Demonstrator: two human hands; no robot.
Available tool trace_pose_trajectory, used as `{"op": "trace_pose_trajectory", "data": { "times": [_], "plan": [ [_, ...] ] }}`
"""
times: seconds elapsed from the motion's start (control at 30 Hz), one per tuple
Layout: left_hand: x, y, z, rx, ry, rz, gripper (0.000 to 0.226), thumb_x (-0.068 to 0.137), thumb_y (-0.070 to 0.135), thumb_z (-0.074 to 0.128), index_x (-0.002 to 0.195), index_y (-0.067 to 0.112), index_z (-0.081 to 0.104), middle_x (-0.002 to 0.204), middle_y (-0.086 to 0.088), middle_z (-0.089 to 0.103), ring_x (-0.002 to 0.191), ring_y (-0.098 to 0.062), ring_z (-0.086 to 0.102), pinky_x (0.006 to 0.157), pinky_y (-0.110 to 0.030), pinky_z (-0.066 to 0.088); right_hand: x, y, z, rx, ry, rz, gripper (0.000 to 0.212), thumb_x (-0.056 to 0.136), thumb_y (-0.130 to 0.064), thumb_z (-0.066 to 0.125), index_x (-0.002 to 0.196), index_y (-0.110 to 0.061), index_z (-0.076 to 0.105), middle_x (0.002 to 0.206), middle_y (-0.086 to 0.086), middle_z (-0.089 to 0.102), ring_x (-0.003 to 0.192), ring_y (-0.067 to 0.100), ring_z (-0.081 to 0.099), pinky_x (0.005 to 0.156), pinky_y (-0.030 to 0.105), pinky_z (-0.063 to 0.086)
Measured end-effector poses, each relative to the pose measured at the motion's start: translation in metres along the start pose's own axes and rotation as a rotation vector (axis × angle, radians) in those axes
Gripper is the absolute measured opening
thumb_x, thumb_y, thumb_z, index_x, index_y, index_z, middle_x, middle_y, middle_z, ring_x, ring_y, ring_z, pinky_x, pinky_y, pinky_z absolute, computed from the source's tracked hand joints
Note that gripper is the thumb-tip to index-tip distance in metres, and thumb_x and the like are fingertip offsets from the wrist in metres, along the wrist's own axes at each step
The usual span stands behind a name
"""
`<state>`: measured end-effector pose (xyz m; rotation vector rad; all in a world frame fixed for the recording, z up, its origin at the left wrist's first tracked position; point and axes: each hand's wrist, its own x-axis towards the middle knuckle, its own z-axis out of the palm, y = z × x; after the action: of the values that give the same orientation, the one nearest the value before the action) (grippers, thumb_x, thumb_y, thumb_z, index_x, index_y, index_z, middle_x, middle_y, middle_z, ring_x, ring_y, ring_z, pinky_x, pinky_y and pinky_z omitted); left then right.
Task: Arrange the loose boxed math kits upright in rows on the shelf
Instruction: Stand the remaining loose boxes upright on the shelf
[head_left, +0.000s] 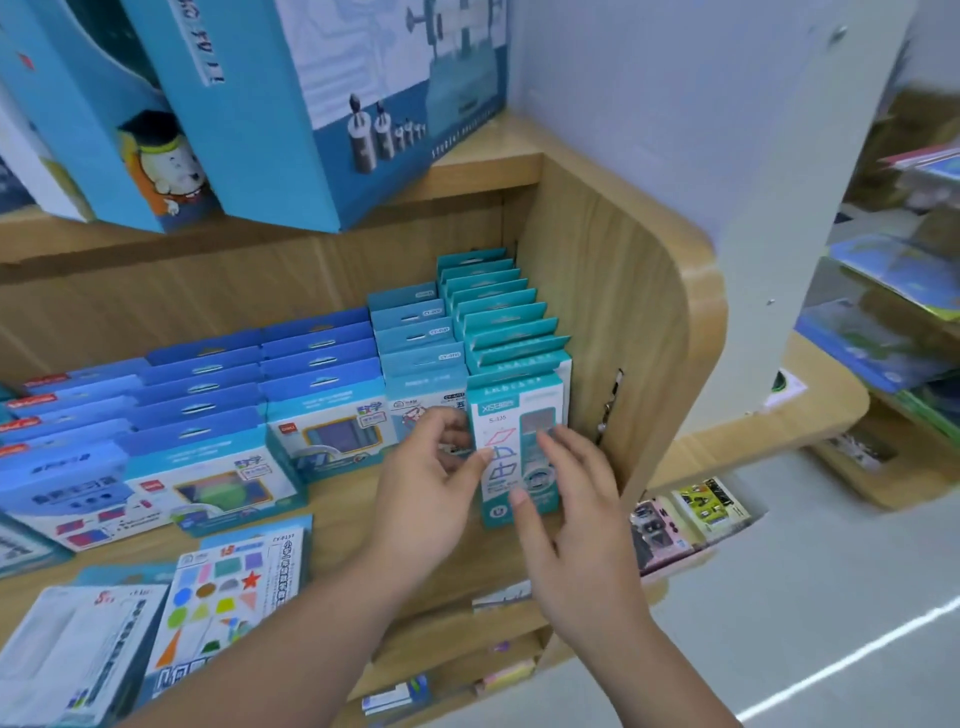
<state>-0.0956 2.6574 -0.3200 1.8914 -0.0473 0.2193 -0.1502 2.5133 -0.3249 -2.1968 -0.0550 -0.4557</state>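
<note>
A teal boxed math kit (511, 410) stands upright at the front of the rightmost row on the wooden shelf (337, 504). My left hand (426, 483) touches its left edge with thumb and fingertips. My right hand (566, 499) rests its spread fingers on the box's front and right side. Several more teal kits (493, 312) stand in a row behind it. To the left stand a second teal row (415, 332) and rows of blue kits (317, 364). Two loose kits lie flat at the shelf's front left, a shapes kit (228, 597) and a white-fronted one (78, 649).
The shelf's curved wooden side panel (649, 338) stands close on the right of the teal row. Large blue boxes (311, 104) sit on the shelf above. Lower shelves hold small packs (685, 514). Another display rack (893, 312) stands at the far right.
</note>
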Motion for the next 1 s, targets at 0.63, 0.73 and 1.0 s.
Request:
{"op": "trace_pose_trajectory", "data": {
  "times": [0.63,0.73,1.0],
  "plan": [
    [-0.019,0.005,-0.017,0.059,-0.007,-0.058,0.037,0.081,0.015,0.08,0.102,0.039,0.061,0.098,0.013,0.067,0.073,-0.006,0.067,0.073,-0.025,0.056,-0.007,-0.005,0.002,0.053,0.04,-0.101,0.038,0.094,-0.033,0.051,0.129,-0.024,0.057,0.128,-0.013,0.045,0.122,0.002,0.047,0.099,0.036,0.05],
    [-0.036,-0.004,-0.052,0.121,0.031,-0.072,0.032,0.083,0.012,0.077,0.103,0.033,0.064,0.1,0.014,0.067,0.075,-0.006,0.066,0.07,-0.023,0.053,-0.006,-0.013,0.015,0.063,-0.004,-0.133,0.032,0.093,-0.031,0.054,0.124,-0.025,0.059,0.122,-0.013,0.047,0.116,0.005,0.051,0.094,0.038,0.052],
    [-0.075,-0.058,-0.178,0.72,0.261,-0.098,0.03,0.08,0.034,0.079,0.106,0.021,0.071,0.099,0.006,0.069,0.087,-0.014,0.063,0.078,-0.032,0.053,-0.007,-0.046,0.089,0.102,-0.411,-0.09,0.04,0.086,-0.05,0.057,0.118,-0.027,0.063,0.111,-0.014,0.055,0.097,0.005,0.058,0.087,0.031,0.051]
  ]
}}
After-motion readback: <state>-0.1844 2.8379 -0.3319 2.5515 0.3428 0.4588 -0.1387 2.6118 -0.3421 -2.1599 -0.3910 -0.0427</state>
